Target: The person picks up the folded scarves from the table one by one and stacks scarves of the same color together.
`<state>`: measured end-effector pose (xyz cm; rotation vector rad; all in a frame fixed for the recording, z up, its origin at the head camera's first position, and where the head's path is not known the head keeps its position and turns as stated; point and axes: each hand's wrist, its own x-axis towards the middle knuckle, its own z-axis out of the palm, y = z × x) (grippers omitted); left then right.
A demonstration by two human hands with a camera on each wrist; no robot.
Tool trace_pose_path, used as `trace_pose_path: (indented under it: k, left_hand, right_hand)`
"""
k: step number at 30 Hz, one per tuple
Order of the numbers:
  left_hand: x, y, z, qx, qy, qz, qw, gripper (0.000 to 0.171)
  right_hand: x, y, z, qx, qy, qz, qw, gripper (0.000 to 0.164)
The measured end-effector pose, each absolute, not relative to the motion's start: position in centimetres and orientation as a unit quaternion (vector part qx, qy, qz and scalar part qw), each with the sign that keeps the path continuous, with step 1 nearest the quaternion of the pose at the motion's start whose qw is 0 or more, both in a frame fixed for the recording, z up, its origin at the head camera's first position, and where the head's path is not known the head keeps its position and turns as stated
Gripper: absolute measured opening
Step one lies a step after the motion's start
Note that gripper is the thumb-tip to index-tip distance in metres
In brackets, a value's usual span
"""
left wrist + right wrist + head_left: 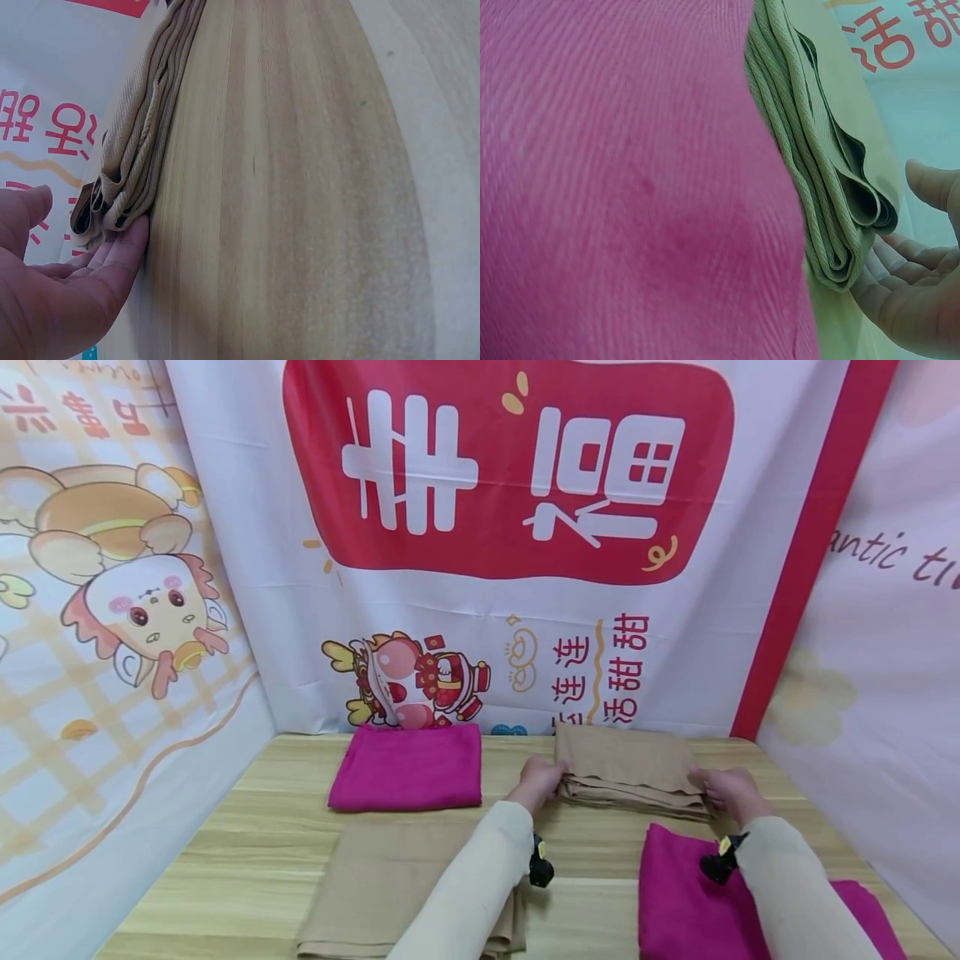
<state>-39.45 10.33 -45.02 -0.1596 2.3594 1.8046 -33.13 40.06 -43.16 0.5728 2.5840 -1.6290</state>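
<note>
A folded tan cloth (630, 760) lies in several layers at the back right of the table, against the white backdrop. My left hand (538, 783) is at its left end; in the left wrist view the fingertips (135, 232) touch the layers low down and the thumb stands apart. At the other end is my right hand (731, 789). The right wrist view shows those fingers (889, 274) extended against the folded edge (836, 259), thumb raised away from the cloth. Neither hand pinches the fabric.
A folded magenta cloth (408, 768) lies at the back left. Nearer, another tan cloth (382, 877) is partly behind my left forearm. A second magenta cloth (682, 893) lies beneath my right forearm. Printed fabric walls (517, 602) border the wooden table (225, 860).
</note>
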Motion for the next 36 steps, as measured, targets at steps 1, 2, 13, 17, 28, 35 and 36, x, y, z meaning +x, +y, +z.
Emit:
trace_pose_path:
  k: [1, 2, 13, 17, 28, 35, 36]
  left_hand:
    - [-39.5, 10.4, -45.1, -0.055, 0.784, 0.613, 0.086, 0.029]
    - [-39.5, 10.4, -45.1, -0.056, 0.778, 0.62, 0.09, 0.028]
    - [-39.5, 10.7, -45.2, -0.053, 0.758, 0.64, 0.115, 0.027]
    - [-39.6, 11.0, -45.4, -0.058, 0.754, 0.645, 0.115, 0.03]
    - [-39.4, 11.2, -45.9, -0.053, 0.743, 0.657, 0.114, 0.037]
    - [-39.3, 11.3, -45.8, -0.058, 0.741, 0.66, 0.109, 0.038]
    - [-39.3, 11.3, -45.7, -0.061, 0.741, 0.66, 0.108, 0.039]
  right_hand:
    - [-33.2, 40.0, -43.2, 0.189, 0.832, -0.522, 0.017, 0.064]
    - [-33.3, 40.0, -43.2, 0.193, 0.831, -0.522, 0.017, 0.059]
    - [-33.5, 39.8, -43.6, 0.214, 0.817, -0.535, 0.015, 0.039]
    - [-33.8, 40.0, -43.7, 0.207, 0.815, -0.54, 0.022, 0.039]
    - [-34.3, 40.0, -44.3, 0.199, 0.819, -0.537, 0.02, 0.046]
    - [-34.2, 39.8, -44.4, 0.208, 0.8, -0.563, 0.001, 0.04]
    - [-34.2, 39.8, -44.4, 0.212, 0.796, -0.568, -0.002, 0.038]
